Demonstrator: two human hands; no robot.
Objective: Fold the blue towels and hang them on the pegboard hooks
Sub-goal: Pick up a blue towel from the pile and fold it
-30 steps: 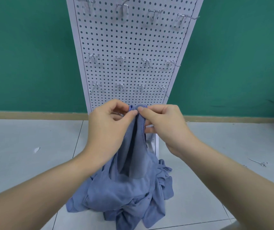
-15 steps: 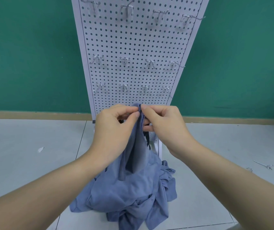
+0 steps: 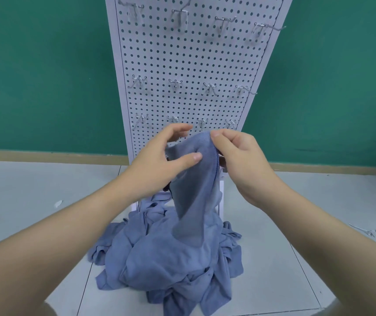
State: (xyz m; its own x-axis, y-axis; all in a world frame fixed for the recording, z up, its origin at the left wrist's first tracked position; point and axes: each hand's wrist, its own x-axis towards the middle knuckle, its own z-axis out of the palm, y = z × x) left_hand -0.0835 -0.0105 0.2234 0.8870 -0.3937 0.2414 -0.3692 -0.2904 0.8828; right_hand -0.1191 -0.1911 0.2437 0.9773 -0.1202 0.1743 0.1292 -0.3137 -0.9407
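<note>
At frame centre the right hand (image 3: 239, 163) pinches the top edge of a blue towel (image 3: 193, 179); the left hand (image 3: 159, 156), fingers spread and relaxed, touches its face with the thumb; the towel hangs to the towel pile (image 3: 171, 258) below on the grey floor (image 3: 34, 190); the pegboard (image 3: 182, 65) with its hooks (image 3: 175, 83) stands above, behind the hands.

Bright, even light fills the scene with no glare, and shadows are soft: faint ones lie behind the hooks (image 3: 210, 88) on the pegboard (image 3: 182, 53). Wide-angle distortion bows the board's sides outward toward the top (the forearms swell at the near corners). The left hand (image 3: 159, 156) has motion-blurred fingertips; the blue towels (image 3: 171, 258) look slightly soft.
</note>
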